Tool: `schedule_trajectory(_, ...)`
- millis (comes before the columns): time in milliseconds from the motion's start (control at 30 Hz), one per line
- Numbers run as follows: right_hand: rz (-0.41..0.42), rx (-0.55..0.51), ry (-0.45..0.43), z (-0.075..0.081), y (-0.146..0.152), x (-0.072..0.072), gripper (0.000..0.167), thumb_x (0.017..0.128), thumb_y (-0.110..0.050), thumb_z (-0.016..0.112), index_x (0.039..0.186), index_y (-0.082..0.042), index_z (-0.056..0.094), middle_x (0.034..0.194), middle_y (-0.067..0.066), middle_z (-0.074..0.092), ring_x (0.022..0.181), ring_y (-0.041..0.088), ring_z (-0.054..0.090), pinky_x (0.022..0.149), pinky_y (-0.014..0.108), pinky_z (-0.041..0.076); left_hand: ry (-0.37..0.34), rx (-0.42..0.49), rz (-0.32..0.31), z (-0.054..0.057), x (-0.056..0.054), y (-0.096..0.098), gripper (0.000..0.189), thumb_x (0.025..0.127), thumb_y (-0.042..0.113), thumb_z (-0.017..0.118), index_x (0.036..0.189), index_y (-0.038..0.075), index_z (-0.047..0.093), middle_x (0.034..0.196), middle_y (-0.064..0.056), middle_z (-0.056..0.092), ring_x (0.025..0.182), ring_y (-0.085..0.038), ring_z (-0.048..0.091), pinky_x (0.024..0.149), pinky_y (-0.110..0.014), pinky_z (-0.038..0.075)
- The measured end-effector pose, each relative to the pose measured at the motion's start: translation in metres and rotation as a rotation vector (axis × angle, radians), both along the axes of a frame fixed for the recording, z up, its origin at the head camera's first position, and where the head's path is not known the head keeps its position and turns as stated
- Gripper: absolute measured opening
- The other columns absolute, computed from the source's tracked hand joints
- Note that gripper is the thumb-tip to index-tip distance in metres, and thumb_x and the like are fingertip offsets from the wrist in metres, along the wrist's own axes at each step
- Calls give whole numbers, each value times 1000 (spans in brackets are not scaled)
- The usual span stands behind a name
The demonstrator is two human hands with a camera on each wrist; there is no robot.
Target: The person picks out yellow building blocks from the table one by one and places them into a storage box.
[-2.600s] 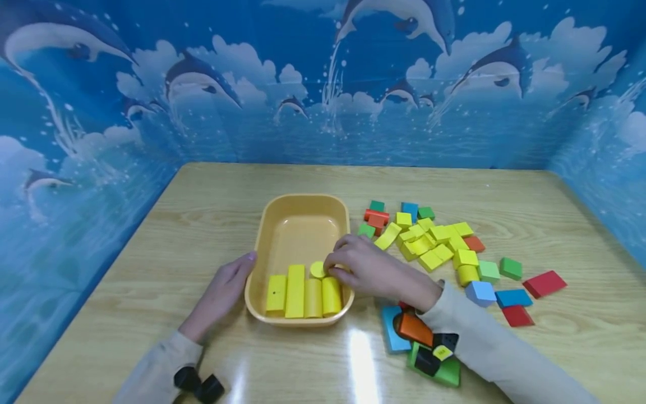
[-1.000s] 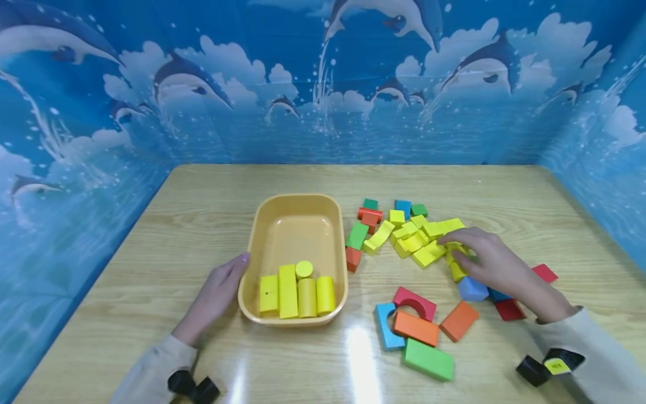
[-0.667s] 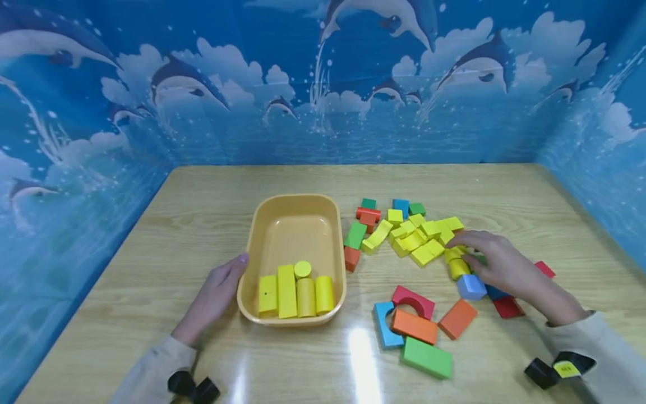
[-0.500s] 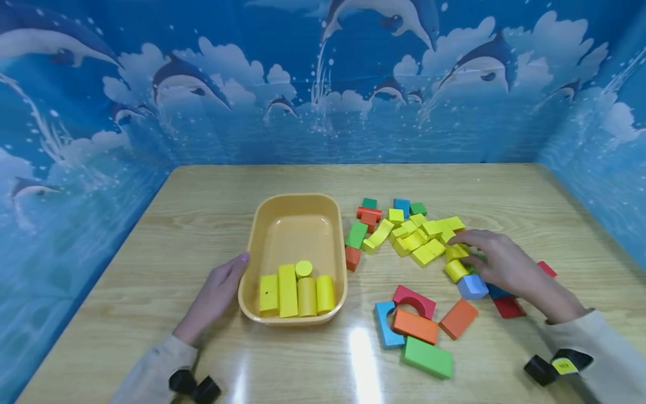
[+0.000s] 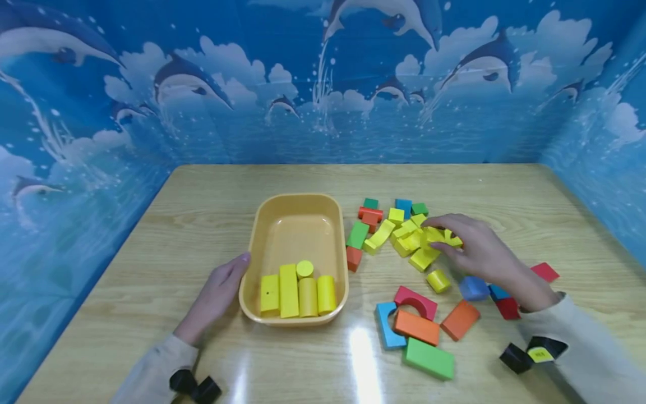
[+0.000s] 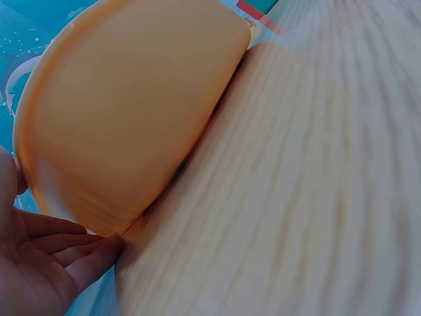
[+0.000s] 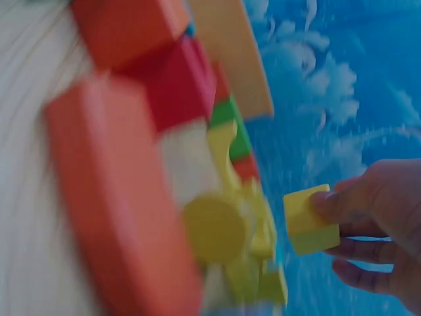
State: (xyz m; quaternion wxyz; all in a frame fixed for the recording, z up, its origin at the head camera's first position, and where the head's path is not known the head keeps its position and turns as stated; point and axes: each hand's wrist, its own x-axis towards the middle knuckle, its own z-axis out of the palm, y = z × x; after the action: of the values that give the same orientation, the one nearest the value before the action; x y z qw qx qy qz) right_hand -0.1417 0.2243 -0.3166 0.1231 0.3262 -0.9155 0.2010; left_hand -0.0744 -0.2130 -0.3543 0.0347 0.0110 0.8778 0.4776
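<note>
My left hand (image 5: 214,297) holds the left side of a tan plastic tray (image 5: 298,227), thumb at the rim and fingertips against its lower edge in the left wrist view. Yellow blocks stand grouped at the tray's near end: a long block (image 5: 289,292), a shorter one, two cylinders and a round-topped piece (image 5: 304,269). Over the yellow pile (image 5: 409,242), my right hand (image 5: 484,255) pinches a small yellow block (image 7: 310,214) between thumb and fingers. A short yellow cylinder (image 5: 438,281) lies just in front of the pile.
Near the front lie a red arch (image 5: 416,300), a blue arch (image 5: 388,328), orange blocks (image 5: 416,327) and a green block (image 5: 429,359). Green and red blocks (image 5: 354,258) border the tray's right side. Blue and red blocks sit partly behind the right forearm.
My right hand has gone from the tray to the pile, then taken up a yellow block and shifted slightly left. The short yellow cylinder has moved left and nearer. My left hand stays on the tray.
</note>
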Motion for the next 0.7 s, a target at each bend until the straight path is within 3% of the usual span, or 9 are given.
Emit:
schedule_trajectory(167, 141, -119, 43, 9, -42, -5, 44, 78, 2, 77, 120, -3, 63, 110, 9, 68, 90, 20, 64, 69, 40, 58, 14, 8, -1, 0, 1, -1, 57, 107, 37, 30, 139, -9, 42, 142, -27, 43, 133, -41, 39, 112, -53, 30)
schedule_trajectory(400, 302, -218, 91, 8, -107, -6, 38, 81, -7, 77, 117, -5, 65, 111, 5, 68, 99, 20, 62, 85, 40, 54, -10, 5, 11, -1, 0, 1, 60, 106, 40, 29, 141, -7, 40, 143, -26, 42, 134, -40, 38, 112, -52, 29)
schedule_trajectory(533, 336, -192, 99, 3, -133, -7, 35, 82, -9, 78, 115, -6, 67, 111, 4, 68, 103, 22, 62, 91, 41, 50, -34, -3, 16, -1, -1, 2, 64, 105, 45, 27, 142, -6, 38, 145, -25, 41, 135, -39, 37, 113, -52, 29)
schedule_trajectory(700, 329, -144, 32, -2, -153, -7, 35, 81, -8, 78, 115, -8, 67, 108, 3, 69, 104, 23, 58, 93, 44, 43, -28, -3, 10, 0, -1, 2, 62, 106, 43, 28, 142, -6, 39, 144, -25, 41, 135, -40, 37, 113, -52, 29)
